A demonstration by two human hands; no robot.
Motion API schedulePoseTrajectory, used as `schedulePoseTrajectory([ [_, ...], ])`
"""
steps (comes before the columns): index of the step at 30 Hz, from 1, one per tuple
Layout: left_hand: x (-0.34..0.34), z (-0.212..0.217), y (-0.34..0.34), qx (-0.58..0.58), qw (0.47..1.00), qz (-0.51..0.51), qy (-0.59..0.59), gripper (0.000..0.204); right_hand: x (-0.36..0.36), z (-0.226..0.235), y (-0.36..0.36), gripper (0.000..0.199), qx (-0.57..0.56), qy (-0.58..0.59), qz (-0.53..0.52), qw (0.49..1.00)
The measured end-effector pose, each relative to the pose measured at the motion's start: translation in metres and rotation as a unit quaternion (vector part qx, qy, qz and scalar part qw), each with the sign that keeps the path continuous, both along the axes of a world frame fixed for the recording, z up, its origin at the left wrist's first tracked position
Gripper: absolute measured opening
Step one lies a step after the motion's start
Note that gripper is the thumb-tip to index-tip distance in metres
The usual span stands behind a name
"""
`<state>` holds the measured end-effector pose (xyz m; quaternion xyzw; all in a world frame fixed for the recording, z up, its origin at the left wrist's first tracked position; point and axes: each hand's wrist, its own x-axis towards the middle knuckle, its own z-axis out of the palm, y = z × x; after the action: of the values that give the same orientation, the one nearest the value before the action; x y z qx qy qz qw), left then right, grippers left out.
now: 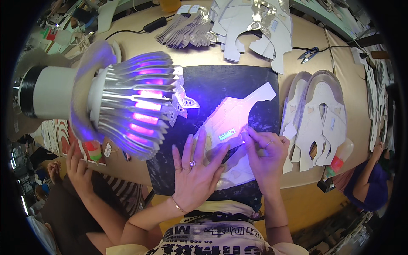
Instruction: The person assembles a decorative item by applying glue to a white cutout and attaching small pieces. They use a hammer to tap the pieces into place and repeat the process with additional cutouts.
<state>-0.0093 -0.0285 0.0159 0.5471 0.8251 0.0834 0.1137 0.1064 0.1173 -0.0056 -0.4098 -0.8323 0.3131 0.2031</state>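
A white shoe upper piece (229, 112) lies on the dark mat (216, 78), lit purple by the lamp (131, 102). A small label is on it. My left hand (196, 168) rests over its lower left part, fingers spread and stretched out. At the right edge of the piece, my right hand (267, 157) is closed, thumb and index finger pinched where a small shiny spot shows. Whether a separate small part sits in that pinch cannot be made out. Several silvery trim pieces (183, 102) lie on the mat beside the lamp.
Stacks of grey-silver strips (189, 32) and white upper pieces (231, 25) lie at the back. Thread snips (309, 55) are at back right. More uppers (321, 110) and a red-tipped bottle (340, 157) stand right. A co-worker's hand (78, 170) is at left, another person (369, 182) far right.
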Motion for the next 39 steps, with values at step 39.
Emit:
schedulePoseTrajectory([
  [39, -0.023, -0.018, -0.006, 0.14, 0.979, 0.015, -0.144, 0.063, 0.002, 0.006, -0.033, 0.044, 0.329, -0.195, 0.106, 0.918],
])
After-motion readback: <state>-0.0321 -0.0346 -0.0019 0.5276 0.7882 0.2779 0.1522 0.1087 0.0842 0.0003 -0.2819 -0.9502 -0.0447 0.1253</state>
